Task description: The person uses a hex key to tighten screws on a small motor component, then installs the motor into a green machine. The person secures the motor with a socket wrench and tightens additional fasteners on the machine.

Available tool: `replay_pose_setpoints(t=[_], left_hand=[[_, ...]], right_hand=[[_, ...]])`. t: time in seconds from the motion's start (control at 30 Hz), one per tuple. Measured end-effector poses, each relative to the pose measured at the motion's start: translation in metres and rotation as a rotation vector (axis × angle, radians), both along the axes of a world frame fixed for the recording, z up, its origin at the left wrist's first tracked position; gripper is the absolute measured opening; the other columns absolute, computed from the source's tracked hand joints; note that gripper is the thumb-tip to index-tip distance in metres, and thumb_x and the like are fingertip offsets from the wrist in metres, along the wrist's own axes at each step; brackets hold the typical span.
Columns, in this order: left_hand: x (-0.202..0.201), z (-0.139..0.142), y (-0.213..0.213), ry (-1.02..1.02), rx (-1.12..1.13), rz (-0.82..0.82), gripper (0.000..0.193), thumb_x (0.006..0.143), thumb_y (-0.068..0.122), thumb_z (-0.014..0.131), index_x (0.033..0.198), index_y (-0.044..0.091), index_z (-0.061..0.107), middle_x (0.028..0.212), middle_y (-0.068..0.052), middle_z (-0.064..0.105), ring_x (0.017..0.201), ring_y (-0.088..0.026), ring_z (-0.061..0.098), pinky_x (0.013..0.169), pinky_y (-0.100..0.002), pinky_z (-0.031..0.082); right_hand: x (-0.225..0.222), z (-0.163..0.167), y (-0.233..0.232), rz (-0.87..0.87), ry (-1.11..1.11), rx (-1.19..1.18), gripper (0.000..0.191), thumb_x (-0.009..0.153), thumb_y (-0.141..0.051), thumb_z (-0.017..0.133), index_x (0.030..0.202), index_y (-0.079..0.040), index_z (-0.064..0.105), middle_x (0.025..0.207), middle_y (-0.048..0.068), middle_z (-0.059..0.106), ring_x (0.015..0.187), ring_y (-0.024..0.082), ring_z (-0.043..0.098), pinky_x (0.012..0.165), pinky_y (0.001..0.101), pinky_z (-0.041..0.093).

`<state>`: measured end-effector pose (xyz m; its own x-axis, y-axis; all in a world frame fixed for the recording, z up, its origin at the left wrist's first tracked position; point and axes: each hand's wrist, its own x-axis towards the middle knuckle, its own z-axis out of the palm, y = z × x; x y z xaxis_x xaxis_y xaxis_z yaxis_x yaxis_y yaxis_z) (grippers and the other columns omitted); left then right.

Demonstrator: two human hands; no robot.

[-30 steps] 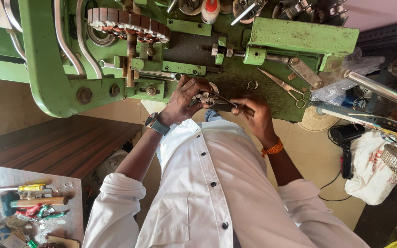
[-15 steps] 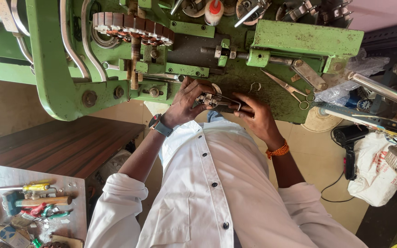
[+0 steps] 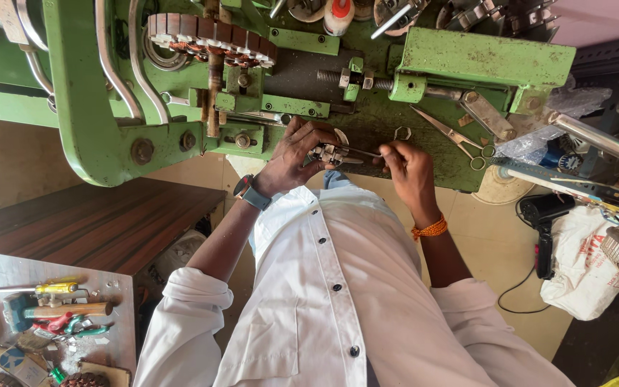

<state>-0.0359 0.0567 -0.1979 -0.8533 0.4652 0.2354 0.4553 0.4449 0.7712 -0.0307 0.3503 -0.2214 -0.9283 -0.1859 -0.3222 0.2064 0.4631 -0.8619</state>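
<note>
Left hand [image 3: 291, 154] grips a small metal part [image 3: 327, 153] at the front edge of the green machine [image 3: 87, 107]. Right hand [image 3: 406, 168] is closed on a thin tool [image 3: 363, 152] touching the part. Work appears under way; scissors [image 3: 456, 136] lie unused nearby.

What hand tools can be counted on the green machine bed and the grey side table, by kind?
Steel scissors on the green machine bed: 1
Yellow-handled screwdriver on the grey side table: 1
Wooden-handled hammer: 1
Total: 3

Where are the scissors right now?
The scissors lie open on the green machine bed, just beyond the right hand, upper right of the head view.
</note>
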Motion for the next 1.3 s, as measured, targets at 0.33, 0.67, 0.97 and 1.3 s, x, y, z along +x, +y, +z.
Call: replay_pose_setpoints(t=[0.33, 0.67, 0.97, 1.3], left_hand=[[0.002, 0.000, -0.003, -0.063, 0.011, -0.005, 0.041, 0.093, 0.033, 0.074, 0.127, 0.013, 0.064, 0.125, -0.007, 0.064, 0.117, -0.030, 0.057, 0.111, -0.048, 0.036], [0.000, 0.000, -0.007, -0.106, 0.055, 0.015, 0.041, 0.091, 0.029, 0.075, 0.128, 0.013, 0.063, 0.126, -0.006, 0.065, 0.118, -0.030, 0.057, 0.114, -0.048, 0.035], [0.000, -0.006, -0.006, -0.094, 0.016, 0.004, 0.041, 0.091, 0.024, 0.076, 0.129, 0.013, 0.063, 0.125, -0.006, 0.064, 0.120, -0.029, 0.058, 0.117, -0.051, 0.031], [-0.001, -0.002, -0.005, -0.097, 0.026, 0.007, 0.034, 0.094, 0.024, 0.072, 0.126, 0.015, 0.065, 0.123, -0.005, 0.065, 0.119, -0.027, 0.058, 0.114, -0.047, 0.034]], right_hand=[[-0.014, 0.031, -0.010, -0.219, -0.425, -0.539, 0.048, 0.097, -0.017, 0.068, 0.142, -0.004, 0.056, 0.087, 0.005, 0.066, 0.070, 0.013, 0.065, 0.063, 0.0350, 0.064], [-0.013, 0.016, 0.000, -0.070, -0.418, -0.568, 0.027, 0.105, -0.016, 0.065, 0.124, 0.003, 0.066, 0.092, 0.012, 0.071, 0.069, 0.015, 0.069, 0.067, 0.0355, 0.064], [-0.010, 0.030, -0.008, 0.278, 0.558, 0.118, 0.020, 0.091, -0.009, 0.079, 0.109, -0.002, 0.075, 0.112, 0.013, 0.074, 0.094, 0.027, 0.073, 0.081, 0.0346, 0.059], [0.005, 0.016, -0.009, 0.217, 0.354, 0.107, 0.021, 0.095, -0.005, 0.075, 0.116, -0.003, 0.074, 0.096, 0.012, 0.076, 0.067, 0.018, 0.073, 0.057, 0.0306, 0.059]])
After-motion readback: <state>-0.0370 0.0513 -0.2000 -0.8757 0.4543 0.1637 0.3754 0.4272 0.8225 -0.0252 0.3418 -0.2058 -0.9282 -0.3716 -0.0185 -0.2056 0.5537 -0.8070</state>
